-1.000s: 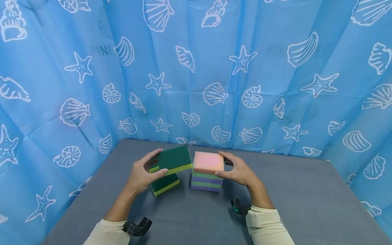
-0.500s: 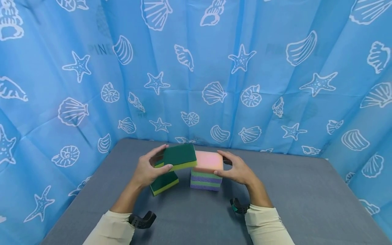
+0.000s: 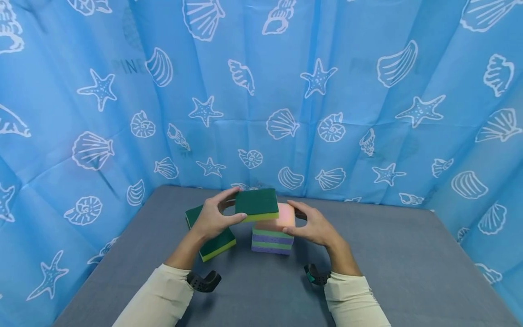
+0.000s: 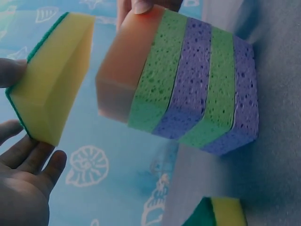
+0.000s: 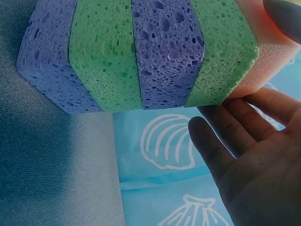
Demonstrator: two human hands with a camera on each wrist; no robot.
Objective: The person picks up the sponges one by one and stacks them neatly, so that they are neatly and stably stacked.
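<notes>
**A:** Green-topped sponge [image 3: 256,203] up in the air, yellow foam underneath, hovering over the stack [image 3: 272,234] and partly covering its pink top!

**B:** Who's got it?

**A:** Left hand [image 3: 213,219], thumb on the near edge, fingers on the far one, pinching it across its width. I'd call it light and squashy, so a soft pinch on the edges should do; squeeze harder and it likely buckles.

**B:** And the right hand [image 3: 311,225]?

**A:** Curled round the stack's pink top layer, thumb near side, fingers far side, holding it in place. Below that it's green, purple, green, purple, all porous foam, so it could wobble.

**B:** Anything else down there?

**A:** Second green sponge [image 3: 209,235] flat on the grey table [image 3: 388,263], left of the stack. Blue seashell curtain [image 3: 367,104] all round.
</notes>
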